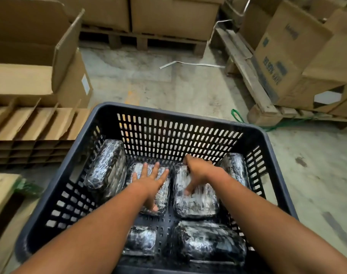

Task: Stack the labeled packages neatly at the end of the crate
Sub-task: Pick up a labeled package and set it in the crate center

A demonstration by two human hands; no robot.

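We're squaring two flat packages mid-frame against the crate [168, 135] far wall. Left hand [151, 180] lies spread flat on the left package [162, 194], gripping nothing; right hand [198, 173] curls over the right package [196, 202], grip unclear. Best to push both flush before stacking the lower-frame packages [208, 242].

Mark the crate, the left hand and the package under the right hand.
crate [180, 117]: head view, far rim.
left hand [150, 179]: head view, back of the hand.
right hand [198, 171]: head view, knuckles.
package [200, 204]: head view, wrapped top face.
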